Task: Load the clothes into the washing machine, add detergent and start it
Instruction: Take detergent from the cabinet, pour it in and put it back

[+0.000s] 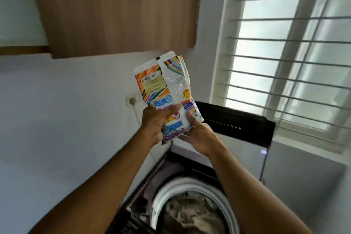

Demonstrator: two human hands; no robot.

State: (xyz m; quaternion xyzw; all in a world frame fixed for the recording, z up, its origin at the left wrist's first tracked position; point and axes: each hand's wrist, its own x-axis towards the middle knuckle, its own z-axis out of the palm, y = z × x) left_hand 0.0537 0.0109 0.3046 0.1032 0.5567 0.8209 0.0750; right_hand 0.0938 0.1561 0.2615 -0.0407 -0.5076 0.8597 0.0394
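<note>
Mid-frame, the left hand (154, 122) and right hand (197, 135) both gripped the detergent packet's (167, 89) lower end, upright above the washing machine drum (161, 195) holding clothes (190, 214). Tipped carelessly, powder could spill outside the drum.

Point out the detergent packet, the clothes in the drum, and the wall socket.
detergent packet (161, 89): head view, on its printed upper half above the hands.
clothes (191, 216): head view, on the beige fabric inside the drum.
wall socket (131, 100): head view, on its plate.
</note>
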